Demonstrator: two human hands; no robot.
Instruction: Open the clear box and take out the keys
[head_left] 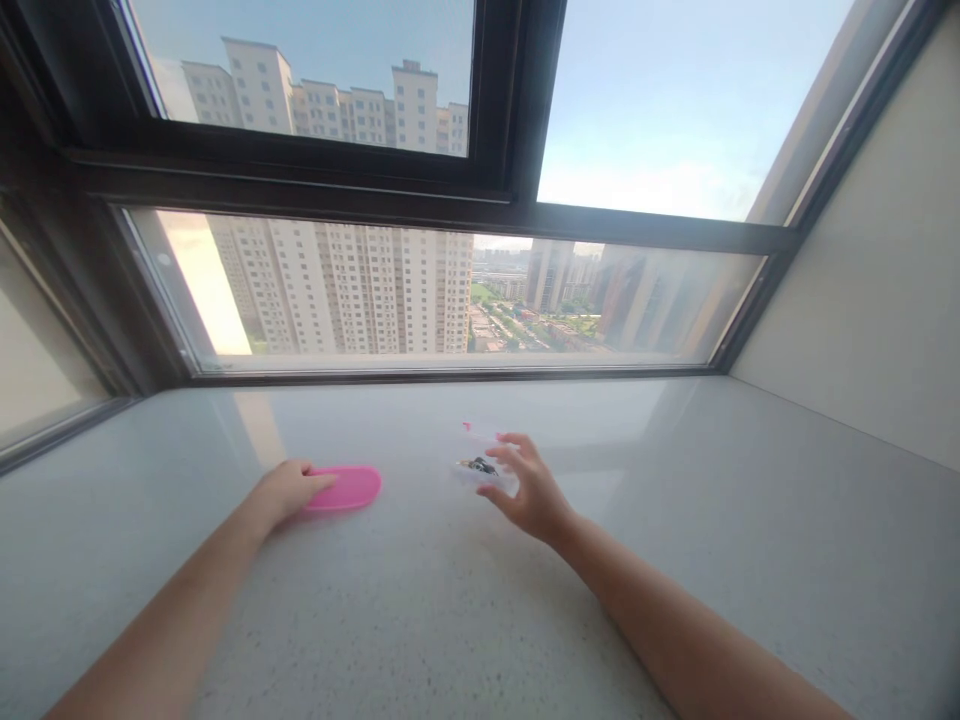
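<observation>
My left hand [289,490] lies over the near end of the pink lid [351,487], which sits flat on the pale stone sill [450,620]. The fingers are together, and whether they pinch it or just rest there I cannot tell. My right hand [529,490] curls round the small clear box [476,466] just right of the lid, fingers spread wide, tips touching its side, not closed. Something dark sits inside. The box washes out against the sill, so its edges are perhaps a guess. It looks light, thin and slick, likely to skid. I'd hold it across the short sides, thumb against fingers, gently.
</observation>
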